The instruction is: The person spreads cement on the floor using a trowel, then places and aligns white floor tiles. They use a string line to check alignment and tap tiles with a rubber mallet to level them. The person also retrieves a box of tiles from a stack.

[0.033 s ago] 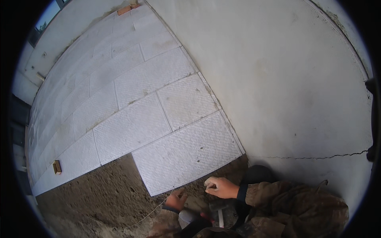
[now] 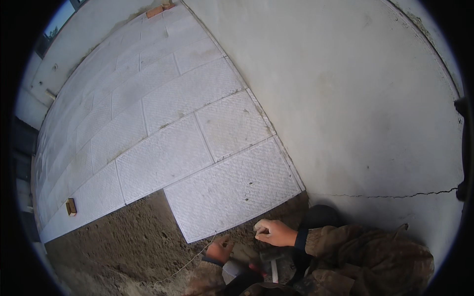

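My left hand (image 2: 220, 248) is low over the brown mortar bed (image 2: 143, 237), by the near edge of a pale textured paving slab (image 2: 232, 190). Its fingers are curled; whatever they hold is hidden. A thin string (image 2: 185, 266) runs from the slab's edge past this hand, down over the mortar. To the right, my right hand (image 2: 276, 233) is closed, thumb and fingers drawn together just off the slab's near edge. What it pinches, if anything, is too small to make out. Below it lies a mallet with a dark head (image 2: 270, 255) and a white handle (image 2: 275, 271).
Laid slabs (image 2: 163, 143) stretch away to the far left. A small brick (image 2: 71, 207) sits on them at the left, and orange bricks (image 2: 154, 12) lie at the far end. A pale wall (image 2: 365, 98) with a crack (image 2: 410, 195) rises along the right side.
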The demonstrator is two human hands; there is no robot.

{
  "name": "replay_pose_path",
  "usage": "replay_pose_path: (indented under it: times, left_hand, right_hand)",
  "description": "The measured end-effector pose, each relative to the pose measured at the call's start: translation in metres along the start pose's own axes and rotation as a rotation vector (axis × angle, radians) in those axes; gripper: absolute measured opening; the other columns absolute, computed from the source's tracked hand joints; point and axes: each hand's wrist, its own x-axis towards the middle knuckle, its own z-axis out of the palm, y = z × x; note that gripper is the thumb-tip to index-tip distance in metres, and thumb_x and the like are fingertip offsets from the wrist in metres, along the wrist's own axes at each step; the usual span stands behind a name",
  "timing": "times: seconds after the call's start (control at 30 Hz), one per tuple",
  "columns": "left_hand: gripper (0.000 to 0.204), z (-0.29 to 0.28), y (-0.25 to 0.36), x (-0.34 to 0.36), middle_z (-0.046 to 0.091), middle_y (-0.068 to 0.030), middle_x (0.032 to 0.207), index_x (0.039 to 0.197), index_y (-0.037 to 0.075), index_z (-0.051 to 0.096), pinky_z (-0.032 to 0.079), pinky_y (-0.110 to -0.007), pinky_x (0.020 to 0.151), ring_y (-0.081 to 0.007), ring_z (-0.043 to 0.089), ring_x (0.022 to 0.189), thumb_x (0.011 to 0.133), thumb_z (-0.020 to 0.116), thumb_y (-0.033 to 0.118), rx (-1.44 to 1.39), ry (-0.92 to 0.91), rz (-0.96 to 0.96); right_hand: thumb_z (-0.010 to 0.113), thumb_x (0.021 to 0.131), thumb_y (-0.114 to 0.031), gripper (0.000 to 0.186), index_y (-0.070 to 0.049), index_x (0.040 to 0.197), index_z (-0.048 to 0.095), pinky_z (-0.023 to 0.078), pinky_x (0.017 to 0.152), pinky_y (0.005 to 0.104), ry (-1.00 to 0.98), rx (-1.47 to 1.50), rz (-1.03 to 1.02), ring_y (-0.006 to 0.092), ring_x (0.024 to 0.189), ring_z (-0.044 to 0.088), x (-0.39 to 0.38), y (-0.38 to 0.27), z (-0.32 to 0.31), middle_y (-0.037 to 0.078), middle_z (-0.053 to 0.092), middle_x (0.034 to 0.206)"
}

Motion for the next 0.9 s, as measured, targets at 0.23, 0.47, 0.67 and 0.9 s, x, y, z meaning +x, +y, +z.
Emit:
replay_pose_path:
  times: [0.23,0.47,0.67,0.9]
  left_hand:
    - [0.044,-0.027,0.058,-0.056,0.067,-0.0197,0.114,0.124,0.001,0.064,0.055,-0.039,0.083,-0.0314,0.068,0.099,0.087,0.072,0.024,0.074,0.097,0.18]
    - [0.045,-0.027,0.096,-0.102,0.066,-0.0199,0.107,0.124,0.005,0.063,0.055,-0.043,0.076,-0.0387,0.065,0.093,0.085,0.072,0.024,0.015,0.321,0.245]
    - [0.05,0.018,0.097,-0.106,0.066,-0.0214,0.114,0.129,0.003,0.06,0.054,-0.044,0.081,-0.0397,0.065,0.097,0.085,0.072,0.022,-0.019,0.092,0.262]
    - [0.042,0.029,0.08,-0.096,0.065,-0.0221,0.101,0.122,0.005,0.063,0.054,-0.045,0.071,-0.0395,0.065,0.086,0.087,0.07,0.026,-0.056,0.004,0.344]
  right_hand:
    - [0.073,0.086,-0.023,0.031,0.0,0.103,0.061,0.055,0.077,0.0365,-0.041,0.05,0.045,0.0276,0.09,0.071,0.0,0.0,0.003,0.017,0.072,0.096]
    - [0.074,0.087,-0.028,0.031,-0.001,0.095,0.062,0.051,0.069,0.0397,0.018,-0.088,-0.03,0.0289,0.078,0.067,0.0,0.0,0.003,0.015,0.069,0.085]
    - [0.073,0.088,-0.033,0.033,-0.001,0.091,0.062,0.049,0.066,0.0408,0.02,-0.123,-0.067,0.0301,0.074,0.065,0.001,0.0,0.006,0.016,0.065,0.08]
    - [0.071,0.09,-0.033,0.034,-0.001,0.089,0.061,0.048,0.064,0.0382,-0.023,-0.124,-0.033,0.0262,0.071,0.063,0.001,-0.01,0.004,0.015,0.065,0.078]
